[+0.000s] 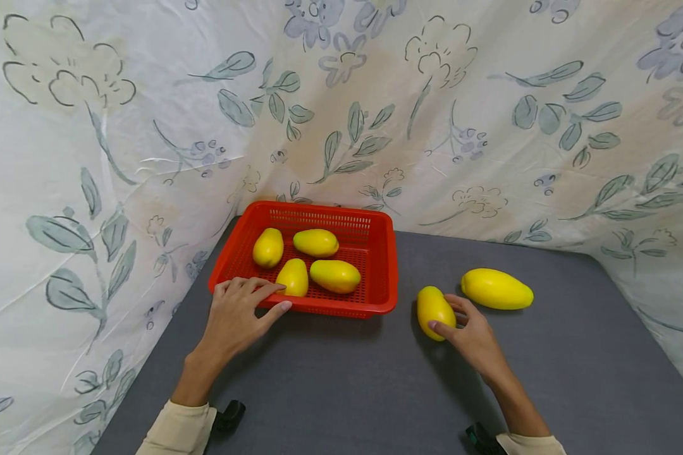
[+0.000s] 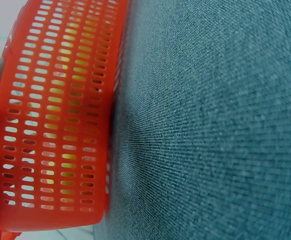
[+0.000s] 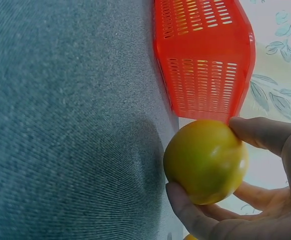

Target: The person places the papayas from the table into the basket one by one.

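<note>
My left hand point(image 1: 236, 316) holds the near-left rim of a red plastic basket point(image 1: 384, 278), fingers over the edge and thumb on the outer side. The left wrist view shows the slotted basket wall point(image 2: 60, 110) close up. Inside the basket lie several yellow mangoes, among them a mango point(image 1: 336, 277) near the middle. To the right of the basket, my right hand point(image 1: 478, 338) grips another mango point(image 1: 434, 313) between thumb and fingers. In the right wrist view, this mango point(image 3: 205, 162) appears end-on; whether it touches the table is hard to tell.
One more mango point(image 1: 497, 289) lies on the dark grey table point(image 1: 341, 379), just beyond my right hand. A flower-patterned cloth point(image 1: 341, 126) hangs behind the basket and along the table's left and right sides.
</note>
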The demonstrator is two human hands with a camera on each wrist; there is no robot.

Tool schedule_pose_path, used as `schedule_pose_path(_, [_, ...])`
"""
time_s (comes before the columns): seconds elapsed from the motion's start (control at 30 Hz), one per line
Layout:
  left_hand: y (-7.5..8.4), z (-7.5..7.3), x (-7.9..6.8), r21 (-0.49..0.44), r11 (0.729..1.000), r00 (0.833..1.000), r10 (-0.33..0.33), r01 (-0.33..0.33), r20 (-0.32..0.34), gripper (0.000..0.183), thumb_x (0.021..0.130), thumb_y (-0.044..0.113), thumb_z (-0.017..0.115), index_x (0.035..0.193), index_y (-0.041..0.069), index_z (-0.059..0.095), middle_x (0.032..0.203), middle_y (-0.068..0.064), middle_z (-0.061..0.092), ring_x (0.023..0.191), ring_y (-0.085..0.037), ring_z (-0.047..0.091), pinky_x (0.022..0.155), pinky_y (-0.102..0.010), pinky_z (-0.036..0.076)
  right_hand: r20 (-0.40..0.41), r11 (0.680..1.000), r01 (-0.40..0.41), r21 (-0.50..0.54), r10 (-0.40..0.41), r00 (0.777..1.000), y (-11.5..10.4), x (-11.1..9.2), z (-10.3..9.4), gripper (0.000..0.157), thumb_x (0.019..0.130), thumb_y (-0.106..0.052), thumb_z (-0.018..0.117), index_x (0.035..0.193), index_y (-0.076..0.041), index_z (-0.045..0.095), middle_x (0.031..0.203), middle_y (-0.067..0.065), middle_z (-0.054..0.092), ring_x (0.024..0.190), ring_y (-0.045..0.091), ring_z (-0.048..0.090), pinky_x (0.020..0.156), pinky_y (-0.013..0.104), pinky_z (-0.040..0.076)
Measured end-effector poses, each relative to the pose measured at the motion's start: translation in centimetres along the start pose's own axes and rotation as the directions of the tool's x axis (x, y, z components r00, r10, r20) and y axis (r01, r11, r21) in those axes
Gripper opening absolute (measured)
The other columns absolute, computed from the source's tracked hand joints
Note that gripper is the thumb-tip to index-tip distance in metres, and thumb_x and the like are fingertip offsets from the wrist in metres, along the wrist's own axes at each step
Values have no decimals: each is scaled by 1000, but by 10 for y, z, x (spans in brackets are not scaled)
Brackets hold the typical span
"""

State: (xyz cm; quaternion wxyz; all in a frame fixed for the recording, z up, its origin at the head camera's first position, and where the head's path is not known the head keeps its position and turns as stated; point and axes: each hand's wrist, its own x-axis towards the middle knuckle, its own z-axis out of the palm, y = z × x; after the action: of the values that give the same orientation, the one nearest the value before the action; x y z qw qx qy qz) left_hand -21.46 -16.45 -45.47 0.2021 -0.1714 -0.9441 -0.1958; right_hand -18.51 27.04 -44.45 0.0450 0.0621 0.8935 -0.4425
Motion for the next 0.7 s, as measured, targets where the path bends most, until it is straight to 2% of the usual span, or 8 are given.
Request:
schedule_pose_path(0.3, [0,0,0,-1,1000,1000,-2,2,4,46,93,54,73,125,22,79,122,-8,72,113,-34,59,99,-58,36,-25,999,35,41,-34,999,-5,-3,-4,83,96,-38,79,162,-8,38,167,22,35,146,46,44,109,63,47])
schedule_pose_path(0.7, [-1,-1,1,-8,1000,1000,5,-5,-3,45,93,54,73,125,22,79,120,-8,72,112,-35,59,99,-58,36,-28,998,34,48,-32,999,-16,-7,-6,85,96,-43,78,163,-11,37,169,20,33,148,44,43,110,64,46])
